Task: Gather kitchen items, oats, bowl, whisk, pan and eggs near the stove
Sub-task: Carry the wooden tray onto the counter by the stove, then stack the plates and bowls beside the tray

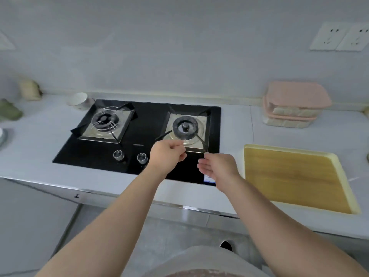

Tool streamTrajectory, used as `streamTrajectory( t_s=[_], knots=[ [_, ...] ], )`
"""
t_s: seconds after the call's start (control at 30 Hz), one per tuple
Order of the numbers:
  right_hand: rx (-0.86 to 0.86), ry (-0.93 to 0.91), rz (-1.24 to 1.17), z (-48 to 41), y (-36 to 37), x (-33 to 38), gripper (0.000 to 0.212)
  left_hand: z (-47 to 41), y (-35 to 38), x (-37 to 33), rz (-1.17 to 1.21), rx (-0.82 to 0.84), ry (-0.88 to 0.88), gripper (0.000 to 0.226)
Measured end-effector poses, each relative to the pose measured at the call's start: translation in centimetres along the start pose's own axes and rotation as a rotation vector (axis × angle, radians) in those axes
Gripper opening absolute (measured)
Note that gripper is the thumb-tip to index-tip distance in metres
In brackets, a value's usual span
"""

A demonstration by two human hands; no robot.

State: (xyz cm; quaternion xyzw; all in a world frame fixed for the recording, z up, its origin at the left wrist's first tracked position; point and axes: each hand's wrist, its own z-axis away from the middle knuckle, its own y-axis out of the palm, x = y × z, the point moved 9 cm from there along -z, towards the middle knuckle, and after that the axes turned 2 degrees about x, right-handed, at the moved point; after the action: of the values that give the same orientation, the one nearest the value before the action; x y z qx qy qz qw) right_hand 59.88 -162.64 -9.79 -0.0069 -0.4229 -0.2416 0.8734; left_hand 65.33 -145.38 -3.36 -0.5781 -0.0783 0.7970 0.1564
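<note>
A black glass gas stove point(147, 124) with two burners is set into the grey counter. My left hand point(167, 152) hovers at the front edge of the right burner point(185, 126) with its fingers curled, and nothing shows plainly inside them. Just to the right, my right hand point(217, 166) is held over the stove's front right corner, fingers relaxed and empty. A white bowl point(78, 100) stands on the counter behind the stove's back left corner. No oats, whisk, pan or eggs are in view.
A wooden cutting board point(295, 176) lies right of the stove. Stacked pink-lidded containers point(295, 104) stand against the back wall. Two knobs point(129, 156) sit at the stove's front. A beige item point(30, 89) and a green item point(10, 109) are at the far left.
</note>
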Motion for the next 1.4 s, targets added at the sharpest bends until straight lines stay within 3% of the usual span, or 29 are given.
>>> streamTrajectory(
  t_s=[0.17, 0.4, 0.77, 1.0, 1.4],
  knots=[
    [0.157, -0.146, 0.151, 3.2, 11.1, 1.0, 0.003, 2.4, -11.5, 1.6, 0.272, -0.2, -0.062, 0.016],
    [0.325, -0.261, 0.331, 7.5, 24.4, -1.7, 0.007, 6.6, -24.5, 6.4, 0.434, -0.388, -0.076, 0.017],
    [0.578, -0.195, 0.474, 14.3, 42.1, -12.3, 0.009, 15.9, -41.7, 16.6, 0.616, -0.681, -0.123, 0.018],
    [0.705, -0.192, 0.602, 16.2, 50.5, -17.5, 0.009, 19.3, -47.7, 21.3, 0.752, -0.831, -0.154, 0.019],
    [0.882, -0.117, 0.657, 15.1, 67.3, -24.7, 0.01, 19.3, -60.5, 27.6, 0.795, -1.048, -0.239, 0.016]
  ],
)
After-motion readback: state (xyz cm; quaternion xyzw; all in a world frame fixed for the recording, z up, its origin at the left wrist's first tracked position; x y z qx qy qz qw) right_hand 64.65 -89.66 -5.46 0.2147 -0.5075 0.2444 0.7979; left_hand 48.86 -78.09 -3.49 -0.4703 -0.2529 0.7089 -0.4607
